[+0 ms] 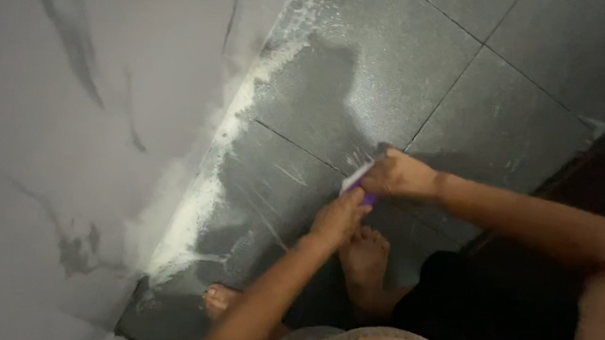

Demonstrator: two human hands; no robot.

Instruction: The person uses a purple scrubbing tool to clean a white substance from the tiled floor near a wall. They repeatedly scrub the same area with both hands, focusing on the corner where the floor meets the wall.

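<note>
A purple-and-white scrubbing brush [356, 183] is pressed down on the dark grey tiled floor [394, 70]. My right hand [400, 175] grips its far end from above. My left hand [339, 217] holds the near end, fingers curled over the purple part. Both arms reach in from the lower right. White soapy foam [205, 199] runs along the foot of the pale marbled wall [70, 139], left of the brush. Wet streaks mark the tile just beside the bristles.
My bare feet stand on the wet tile, one foot [365, 256] right under the hands, the toes of the other foot [220, 299] nearer the wall. A dark threshold or doorframe [602, 141] borders the floor on the right. Grout lines cross the tiles.
</note>
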